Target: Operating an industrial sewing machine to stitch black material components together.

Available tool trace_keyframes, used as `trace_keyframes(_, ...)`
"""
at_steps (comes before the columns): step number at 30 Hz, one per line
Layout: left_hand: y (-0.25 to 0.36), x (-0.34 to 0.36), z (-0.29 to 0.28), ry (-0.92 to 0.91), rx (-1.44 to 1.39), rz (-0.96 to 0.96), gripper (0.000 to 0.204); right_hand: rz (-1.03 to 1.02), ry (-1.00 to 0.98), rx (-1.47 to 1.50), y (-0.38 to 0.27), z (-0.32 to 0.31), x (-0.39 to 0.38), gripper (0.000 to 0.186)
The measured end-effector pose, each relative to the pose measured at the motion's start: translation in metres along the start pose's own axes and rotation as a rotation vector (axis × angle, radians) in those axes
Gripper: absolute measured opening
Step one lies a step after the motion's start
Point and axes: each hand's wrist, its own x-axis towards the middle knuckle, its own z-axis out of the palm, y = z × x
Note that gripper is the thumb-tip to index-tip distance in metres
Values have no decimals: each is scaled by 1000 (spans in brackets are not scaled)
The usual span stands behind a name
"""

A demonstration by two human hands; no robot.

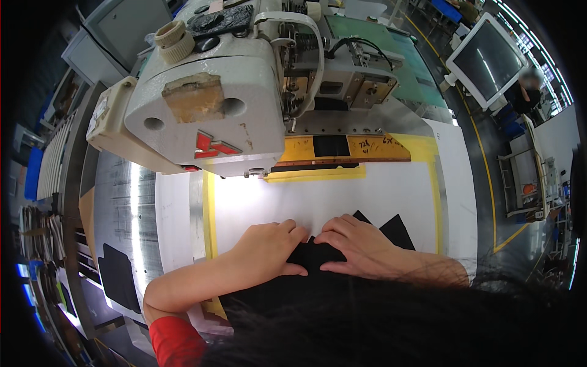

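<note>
Black fabric (312, 262) lies on the white, brightly lit work plate (244, 211) in front of the sewing machine. My left hand (263, 248) pinches its upper edge, thumb below and fingertips curled above. A short way to the right, my right hand (358, 246) grips the same edge, thumb toward the left hand. Two pointed black corners (398, 232) stick out beyond the right hand. Dark hair across the bottom hides the lower part of the fabric.
Close ahead stands the large white machine head (214, 104). Behind the hands' working spot runs a yellow clamp bar (379, 148) with a black patch. Another black piece (119, 278) lies on the metal table at left. A monitor (488, 60) and a person (529, 96) are at far right.
</note>
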Motion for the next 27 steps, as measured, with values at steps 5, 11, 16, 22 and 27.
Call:
trace_keyframes(5, 1, 6, -8, -275, -177, -108, 43, 35, -94, 31, 1, 0, -2, 35)
trace_keyframes(11, -4, 4, -2, -87, -78, 13, 36, 65, -95, 134, 3, 0, 1, 24)
trace_keyframes(16, -8, 2, -4, -22, -125, 25, 29, 109, -5, 272, 3, -9, 5, 17)
trace_keyframes(22, -21, 12, -1, 179, -46, -34, 16, 160, 143, 151, 16, -4, 22, 12)
trace_keyframes(27, -31, 6, 13, 246, -112, 72, 13, 312, -123, 242, 9, -11, 32, 13)
